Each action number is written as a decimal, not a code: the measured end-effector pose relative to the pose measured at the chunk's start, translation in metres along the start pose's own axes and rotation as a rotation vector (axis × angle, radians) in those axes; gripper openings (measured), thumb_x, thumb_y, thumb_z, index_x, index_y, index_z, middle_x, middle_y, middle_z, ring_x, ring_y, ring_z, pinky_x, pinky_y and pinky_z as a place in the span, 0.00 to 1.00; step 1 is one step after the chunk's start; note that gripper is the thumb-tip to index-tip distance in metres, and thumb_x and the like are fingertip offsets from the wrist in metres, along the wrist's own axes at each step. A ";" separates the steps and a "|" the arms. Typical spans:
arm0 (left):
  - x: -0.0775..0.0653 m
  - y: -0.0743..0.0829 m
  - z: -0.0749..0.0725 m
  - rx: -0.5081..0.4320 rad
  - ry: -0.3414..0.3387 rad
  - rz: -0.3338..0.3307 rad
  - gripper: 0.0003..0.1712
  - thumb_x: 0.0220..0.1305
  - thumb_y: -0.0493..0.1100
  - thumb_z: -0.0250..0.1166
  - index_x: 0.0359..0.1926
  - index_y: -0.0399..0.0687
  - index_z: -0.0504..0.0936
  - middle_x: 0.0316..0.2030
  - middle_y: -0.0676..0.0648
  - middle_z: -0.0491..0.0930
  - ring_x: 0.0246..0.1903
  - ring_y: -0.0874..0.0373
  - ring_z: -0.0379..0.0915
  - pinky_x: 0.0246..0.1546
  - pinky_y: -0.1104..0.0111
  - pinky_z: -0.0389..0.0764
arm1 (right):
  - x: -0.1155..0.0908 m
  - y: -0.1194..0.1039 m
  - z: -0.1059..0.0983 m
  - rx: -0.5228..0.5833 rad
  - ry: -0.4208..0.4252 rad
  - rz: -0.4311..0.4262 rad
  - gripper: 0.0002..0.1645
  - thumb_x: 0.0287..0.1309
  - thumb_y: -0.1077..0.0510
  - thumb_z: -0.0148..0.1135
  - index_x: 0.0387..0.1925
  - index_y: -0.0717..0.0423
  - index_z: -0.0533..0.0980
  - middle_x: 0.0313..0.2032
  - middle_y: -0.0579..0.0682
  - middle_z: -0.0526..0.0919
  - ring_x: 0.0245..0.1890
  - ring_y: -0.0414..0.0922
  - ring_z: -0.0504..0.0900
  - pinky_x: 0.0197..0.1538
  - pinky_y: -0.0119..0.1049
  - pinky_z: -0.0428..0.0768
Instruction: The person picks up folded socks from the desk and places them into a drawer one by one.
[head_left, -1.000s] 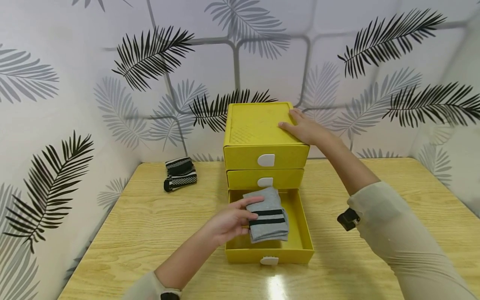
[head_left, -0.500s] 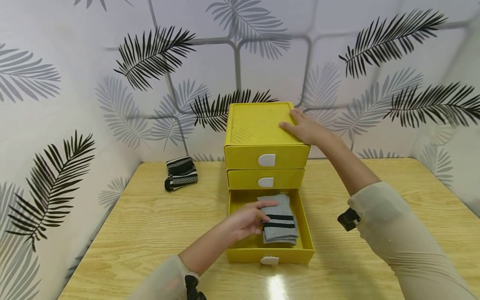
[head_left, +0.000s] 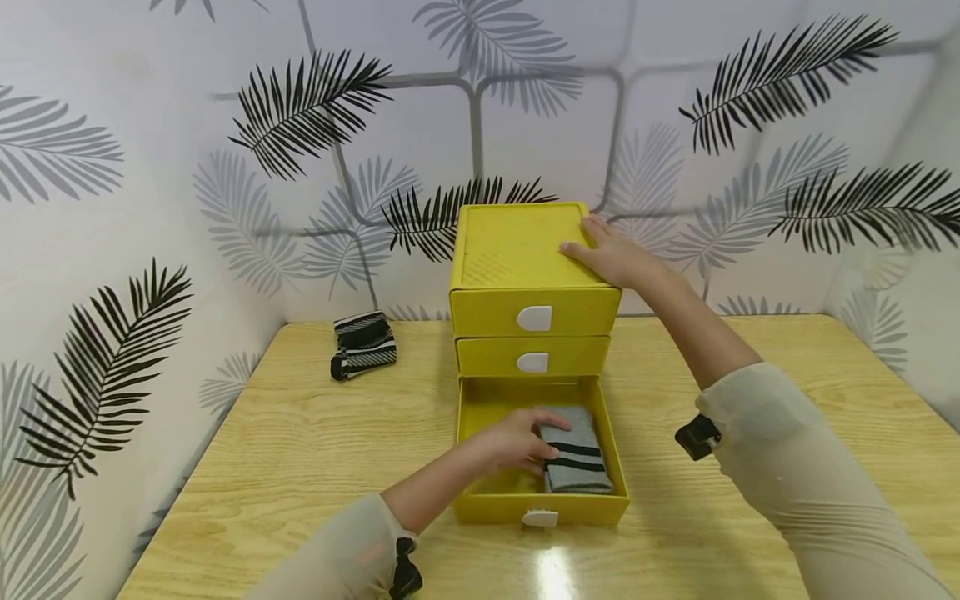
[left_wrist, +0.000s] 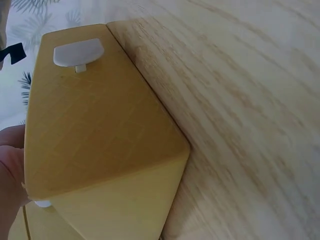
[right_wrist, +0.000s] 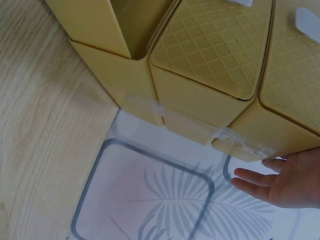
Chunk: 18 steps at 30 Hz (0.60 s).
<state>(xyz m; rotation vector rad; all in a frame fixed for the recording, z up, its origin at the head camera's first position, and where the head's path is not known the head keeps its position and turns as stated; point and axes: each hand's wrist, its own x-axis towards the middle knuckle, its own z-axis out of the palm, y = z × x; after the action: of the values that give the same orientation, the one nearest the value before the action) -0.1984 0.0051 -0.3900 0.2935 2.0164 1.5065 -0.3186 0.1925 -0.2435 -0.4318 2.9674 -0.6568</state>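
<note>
A folded pair of grey socks (head_left: pixel 576 471) with two black stripes lies in the pulled-out bottom drawer (head_left: pixel 542 508), close to its right wall. My left hand (head_left: pixel 517 442) reaches into the drawer from the left, its extended fingers over the socks' left edge. In the left wrist view, the drawer front (left_wrist: pixel 100 115) hides the socks and most of that hand. My right hand (head_left: pixel 618 254) rests on the top right edge of the yellow drawer unit (head_left: pixel 517 246), thumb on top. In the right wrist view its fingers (right_wrist: pixel 255 185) extend loosely along the unit's side.
A folded black-and-white striped pair of socks (head_left: pixel 363 346) lies on the wooden table (head_left: pixel 360 442), left of the unit. The upper two drawers, with white handles (head_left: pixel 534 317), are closed. A leaf-patterned wall (head_left: pixel 420 125) stands right behind the unit.
My left hand has moved right with the grey socks and lowered them to lie flat in the drawer's right part. My right hand has stayed on the unit.
</note>
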 end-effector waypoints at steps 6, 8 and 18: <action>0.000 0.000 0.006 0.436 0.075 0.103 0.22 0.55 0.27 0.64 0.50 0.45 0.77 0.53 0.42 0.71 0.25 0.58 0.70 0.27 0.70 0.74 | 0.000 0.000 -0.002 -0.002 -0.002 0.007 0.48 0.65 0.34 0.34 0.70 0.62 0.36 0.70 0.59 0.33 0.68 0.56 0.33 0.64 0.54 0.38; -0.001 0.000 0.007 0.565 0.094 0.125 0.21 0.54 0.29 0.65 0.50 0.47 0.76 0.50 0.43 0.74 0.28 0.57 0.69 0.28 0.70 0.71 | 0.000 0.000 -0.002 -0.002 -0.001 0.009 0.48 0.65 0.35 0.35 0.70 0.62 0.36 0.70 0.59 0.33 0.68 0.55 0.33 0.65 0.53 0.38; -0.007 -0.001 -0.007 0.436 0.082 0.095 0.19 0.56 0.29 0.64 0.49 0.42 0.73 0.31 0.40 0.75 0.20 0.56 0.69 0.23 0.68 0.74 | 0.001 0.000 -0.001 -0.003 -0.004 0.009 0.48 0.65 0.34 0.35 0.70 0.63 0.36 0.70 0.58 0.32 0.68 0.54 0.33 0.65 0.53 0.38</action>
<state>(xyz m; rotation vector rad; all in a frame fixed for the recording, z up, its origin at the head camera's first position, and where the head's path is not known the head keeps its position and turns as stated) -0.1965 -0.0042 -0.3874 0.5146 2.4173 1.1320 -0.3194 0.1928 -0.2428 -0.4186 2.9650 -0.6504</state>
